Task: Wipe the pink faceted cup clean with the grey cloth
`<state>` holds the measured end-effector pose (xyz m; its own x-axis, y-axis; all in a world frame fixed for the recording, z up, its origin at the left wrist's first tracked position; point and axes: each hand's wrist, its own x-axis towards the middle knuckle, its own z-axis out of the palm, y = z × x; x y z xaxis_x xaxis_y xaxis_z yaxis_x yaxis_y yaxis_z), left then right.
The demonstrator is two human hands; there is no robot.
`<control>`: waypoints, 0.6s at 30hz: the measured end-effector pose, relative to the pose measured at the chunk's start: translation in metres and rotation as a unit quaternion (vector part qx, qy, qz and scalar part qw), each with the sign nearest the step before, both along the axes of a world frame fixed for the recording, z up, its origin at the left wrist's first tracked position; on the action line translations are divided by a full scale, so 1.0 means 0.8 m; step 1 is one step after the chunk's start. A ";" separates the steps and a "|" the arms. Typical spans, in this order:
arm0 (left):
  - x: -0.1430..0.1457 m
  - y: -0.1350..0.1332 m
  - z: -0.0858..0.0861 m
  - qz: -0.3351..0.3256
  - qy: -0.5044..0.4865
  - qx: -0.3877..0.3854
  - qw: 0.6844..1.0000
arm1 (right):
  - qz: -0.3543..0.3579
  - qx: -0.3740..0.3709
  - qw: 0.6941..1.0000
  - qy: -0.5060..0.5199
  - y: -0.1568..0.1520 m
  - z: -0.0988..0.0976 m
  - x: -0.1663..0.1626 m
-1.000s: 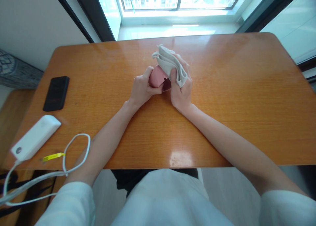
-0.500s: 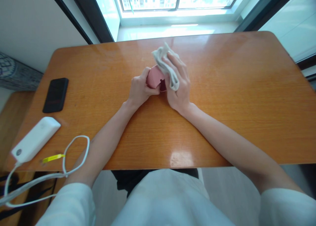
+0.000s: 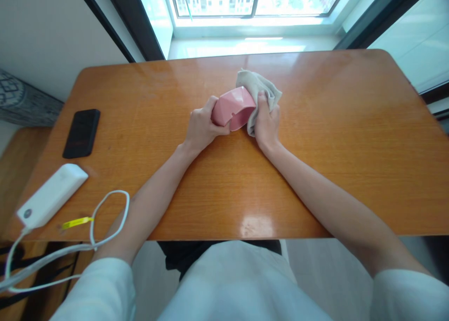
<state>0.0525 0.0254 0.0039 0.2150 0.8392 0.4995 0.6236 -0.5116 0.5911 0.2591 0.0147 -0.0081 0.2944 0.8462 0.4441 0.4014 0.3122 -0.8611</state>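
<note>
A pink faceted cup-like container (image 3: 229, 107) with a small notch in its rim is held tilted above the table, its opening facing right and toward me. My left hand (image 3: 204, 122) grips its left end, thumb below and fingers around the far side. In my right hand (image 3: 268, 124) is a folded pale grey cloth (image 3: 258, 85), pinched under the thumb. The cloth lies right at the container's rim and seems to touch it. Most fingers of my right hand are hidden behind the cloth.
On the wooden table (image 3: 333, 171), a black phone (image 3: 81, 133) lies at the left. Nearer to me is a white power strip (image 3: 52, 196) whose white cable (image 3: 45, 255), with a yellow tag (image 3: 77, 223), loops by my left forearm. A window (image 3: 252, 1) lies beyond the table.
My right hand has moved off the container's top to its right side, taking the cloth along. More of the container and its opening now shows. My left hand keeps its grip.
</note>
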 end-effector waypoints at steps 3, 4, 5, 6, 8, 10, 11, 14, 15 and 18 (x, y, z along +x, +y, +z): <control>-0.004 0.006 -0.007 -0.006 -0.006 -0.009 1.000 | 0.060 0.079 0.987 -0.123 -0.018 0.014 -0.009; -0.005 0.009 -0.009 -0.010 -0.004 -0.017 1.000 | 0.091 0.102 0.975 -0.177 -0.026 0.021 -0.013; -0.007 0.011 -0.012 -0.016 0.004 -0.026 1.000 | 0.120 0.118 0.960 -0.224 -0.033 0.029 -0.017; -0.007 0.013 -0.013 -0.022 0.014 -0.036 0.999 | 0.146 0.126 0.946 -0.260 -0.038 0.035 -0.021; -0.007 0.014 -0.014 -0.025 0.024 -0.043 0.998 | 0.166 0.139 0.933 -0.288 -0.043 0.042 -0.024; -0.005 0.012 -0.012 -0.013 0.015 -0.026 0.999 | 0.144 0.146 0.944 -0.259 -0.039 0.041 -0.023; -0.003 0.009 -0.010 -0.005 0.007 -0.014 1.000 | 0.119 0.138 0.958 -0.221 -0.034 0.038 -0.021; 0.000 0.003 -0.003 0.009 0.002 0.005 1.000 | 0.030 0.038 0.997 -0.056 -0.017 0.024 -0.014; 0.001 0.001 -0.001 0.009 0.003 0.003 1.000 | 0.006 -0.001 1.000 -0.009 -0.012 0.020 -0.011; 0.001 -0.001 0.002 0.002 -0.003 -0.009 1.000 | -0.015 -0.030 0.999 0.024 -0.008 0.017 -0.008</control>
